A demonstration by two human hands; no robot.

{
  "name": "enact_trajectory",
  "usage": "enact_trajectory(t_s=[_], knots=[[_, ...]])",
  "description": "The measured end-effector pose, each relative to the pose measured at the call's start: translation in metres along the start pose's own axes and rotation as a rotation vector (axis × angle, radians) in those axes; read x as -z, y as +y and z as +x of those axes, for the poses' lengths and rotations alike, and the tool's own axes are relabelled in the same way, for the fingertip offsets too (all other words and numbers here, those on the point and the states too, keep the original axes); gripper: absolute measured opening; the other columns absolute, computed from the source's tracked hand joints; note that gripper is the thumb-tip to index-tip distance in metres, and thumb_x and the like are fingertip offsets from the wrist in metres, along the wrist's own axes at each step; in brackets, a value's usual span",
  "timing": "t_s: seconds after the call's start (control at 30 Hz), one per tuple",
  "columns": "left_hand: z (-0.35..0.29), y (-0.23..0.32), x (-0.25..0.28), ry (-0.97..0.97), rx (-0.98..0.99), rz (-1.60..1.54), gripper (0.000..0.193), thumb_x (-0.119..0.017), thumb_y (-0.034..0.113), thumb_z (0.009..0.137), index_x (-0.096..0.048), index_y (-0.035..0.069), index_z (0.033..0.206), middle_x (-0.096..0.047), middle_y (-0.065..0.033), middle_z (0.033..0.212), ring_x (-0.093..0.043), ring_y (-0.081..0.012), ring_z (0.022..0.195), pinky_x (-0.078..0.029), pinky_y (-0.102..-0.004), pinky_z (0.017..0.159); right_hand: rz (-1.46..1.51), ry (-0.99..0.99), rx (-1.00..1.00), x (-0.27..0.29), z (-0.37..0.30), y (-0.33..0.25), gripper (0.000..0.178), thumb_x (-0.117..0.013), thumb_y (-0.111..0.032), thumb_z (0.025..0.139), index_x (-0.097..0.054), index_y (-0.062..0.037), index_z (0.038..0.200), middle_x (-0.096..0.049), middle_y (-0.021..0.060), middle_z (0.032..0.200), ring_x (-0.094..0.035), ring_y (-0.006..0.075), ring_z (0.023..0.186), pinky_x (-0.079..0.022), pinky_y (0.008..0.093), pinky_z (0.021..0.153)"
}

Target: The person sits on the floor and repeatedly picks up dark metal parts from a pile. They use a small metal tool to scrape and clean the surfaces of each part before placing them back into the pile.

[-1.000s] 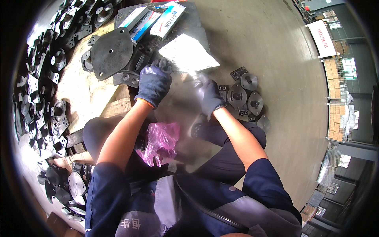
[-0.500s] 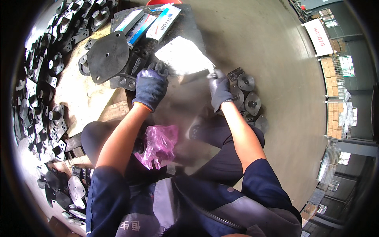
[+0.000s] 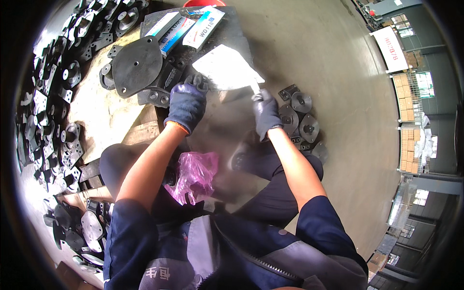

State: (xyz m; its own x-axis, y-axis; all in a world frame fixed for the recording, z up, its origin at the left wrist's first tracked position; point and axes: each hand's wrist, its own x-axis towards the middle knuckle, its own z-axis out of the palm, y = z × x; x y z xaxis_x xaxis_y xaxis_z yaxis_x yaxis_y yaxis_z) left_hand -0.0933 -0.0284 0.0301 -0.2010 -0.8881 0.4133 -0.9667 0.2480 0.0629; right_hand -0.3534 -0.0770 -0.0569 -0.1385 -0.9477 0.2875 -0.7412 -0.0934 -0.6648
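Observation:
My left hand [image 3: 187, 104], in a dark blue work glove, is closed with its fingers curled at the near left corner of a bright white sheet [image 3: 224, 67]. Whatever those fingers grip is hidden. A black metal bracket assembly [image 3: 169, 79] with a large oval plate [image 3: 137, 65] lies just left of it. My right hand [image 3: 267, 111], gloved alike, is closed around a thin white stick [image 3: 254, 86]. The stick's far end meets the sheet's right part; glare hides detail on the sheet.
Blue-and-white boxes [image 3: 203, 30] lie on the dark bench top [image 3: 237, 41], with a red bowl [image 3: 205, 3] beyond. Rows of metal brackets [image 3: 70, 135] fill the left side. More round metal parts [image 3: 309, 126] sit on the floor at right. Crumpled pink plastic [image 3: 197, 175] is by my knee.
My right hand has drawn slightly nearer and left, and more of the white stick shows. My left hand stays at the sheet's corner. The whole view has shifted a little.

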Motion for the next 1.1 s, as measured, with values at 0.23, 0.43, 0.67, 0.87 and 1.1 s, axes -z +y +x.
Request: enact_trajectory(t_s=[0.23, 0.43, 0.67, 0.87, 1.1], knots=[[-0.007, -0.074, 0.091, 0.427, 0.482, -0.043, 0.041, -0.063, 0.028, 0.081, -0.057, 0.005, 0.115, -0.061, -0.0207, 0.099, -0.059, -0.0379, 0.088, -0.046, -0.044, 0.076, 0.514, -0.705, -0.468, 0.052, -0.013, -0.164, 0.022, -0.046, -0.002, 0.091, -0.063, -0.0091, 0.102, -0.059, -0.0008, 0.071, -0.054, 0.0046, 0.062, -0.039, 0.0202, 0.051], [-0.024, -0.173, 0.095, 0.357, 1.188, -1.502, 0.036, -0.072, 0.027, 0.081, -0.062, 0.005, 0.108, -0.063, -0.0041, 0.094, -0.057, -0.0151, 0.084, -0.047, -0.0321, 0.071, 0.579, -0.817, -0.251, 0.051, -0.013, -0.212, 0.023, -0.046, -0.003, 0.092, -0.061, -0.0063, 0.11, -0.06, -0.0003, 0.074, -0.054, 0.0052, 0.063, -0.039, 0.0196, 0.053], [-0.012, -0.187, 0.064, 0.175, 1.1, -0.963, 0.041, -0.054, 0.043, 0.09, -0.065, 0.004, 0.093, -0.064, -0.0071, 0.079, -0.056, -0.0174, 0.068, -0.046, -0.0324, 0.066, 0.723, -0.912, -0.18, 0.021, 0.002, -0.224, 0.024, -0.049, -0.014, 0.096, -0.059, -0.004, 0.115, -0.068, 0.0051, 0.1, -0.051, 0.0048, 0.064, -0.042, 0.0195, 0.055], [-0.021, -0.242, 0.043, -0.089, 0.839, -0.286, 0.059, -0.034, 0.051, 0.096, -0.064, 0.002, 0.086, -0.064, -0.0168, 0.074, -0.063, -0.0275, 0.071, -0.048, -0.0362, 0.07, 0.714, -0.993, 0.002, 0.004, 0.022, -0.226, 0.028, -0.052, -0.012, 0.091, -0.061, -0.0037, 0.116, -0.064, 0.0049, 0.098, -0.055, 0.0081, 0.076, -0.046, 0.0194, 0.062], [-0.033, -0.258, 0.031, -0.128, 0.683, -0.2, 0.058, -0.03, 0.049, 0.099, -0.065, 0.003, 0.092, -0.064, -0.0174, 0.077, -0.064, -0.0283, 0.07, -0.049, -0.0363, 0.072, 0.426, -0.771, 0.784, -0.03, 0.04, -0.257, 0.027, -0.05, 0.005, 0.084, -0.061, 0.0012, 0.108, -0.065, 0.0092, 0.097, -0.06, 0.0126, 0.081, -0.05, 0.0253, 0.073]])
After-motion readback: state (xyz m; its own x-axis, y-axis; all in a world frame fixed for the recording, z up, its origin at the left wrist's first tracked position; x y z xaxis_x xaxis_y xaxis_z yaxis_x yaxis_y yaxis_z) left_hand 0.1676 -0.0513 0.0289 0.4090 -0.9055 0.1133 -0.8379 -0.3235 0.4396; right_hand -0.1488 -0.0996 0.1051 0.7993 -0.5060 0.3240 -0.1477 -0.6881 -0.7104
